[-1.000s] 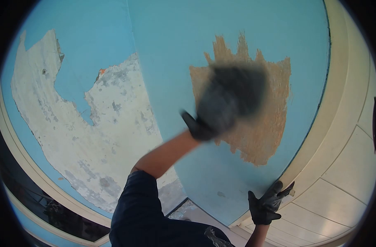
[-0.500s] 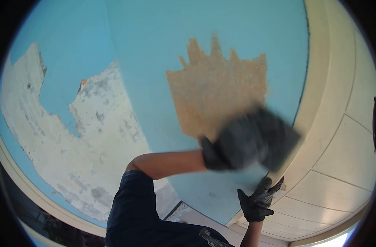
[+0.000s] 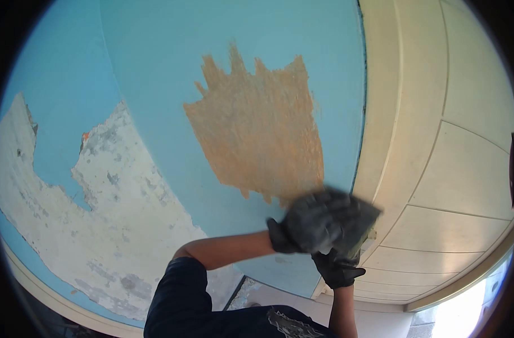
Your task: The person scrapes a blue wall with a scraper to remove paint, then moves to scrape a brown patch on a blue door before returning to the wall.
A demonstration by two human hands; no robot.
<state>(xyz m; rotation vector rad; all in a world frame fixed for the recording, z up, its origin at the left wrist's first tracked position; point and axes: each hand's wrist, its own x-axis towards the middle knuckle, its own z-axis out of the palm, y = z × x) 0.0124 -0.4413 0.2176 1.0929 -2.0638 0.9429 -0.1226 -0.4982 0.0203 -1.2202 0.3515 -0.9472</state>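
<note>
Nearest, low in the frame, a dark sleeve (image 3: 184, 304) leads to the gloved left hand (image 3: 288, 234). It is closed on a dark pad (image 3: 338, 217) pressed flat on the blue panel (image 3: 167, 56), lower centre. The pad is blurred but looks light, soft and bendable, so I judge it best held broadly across its back, fingers over one edge. Just beneath, the gloved right hand (image 3: 338, 271) sits at the panel's lower edge; whether it grips is hidden. Above spreads an orange patch (image 3: 257, 124), and at far left is a peeled white wall (image 3: 99, 225).
</note>
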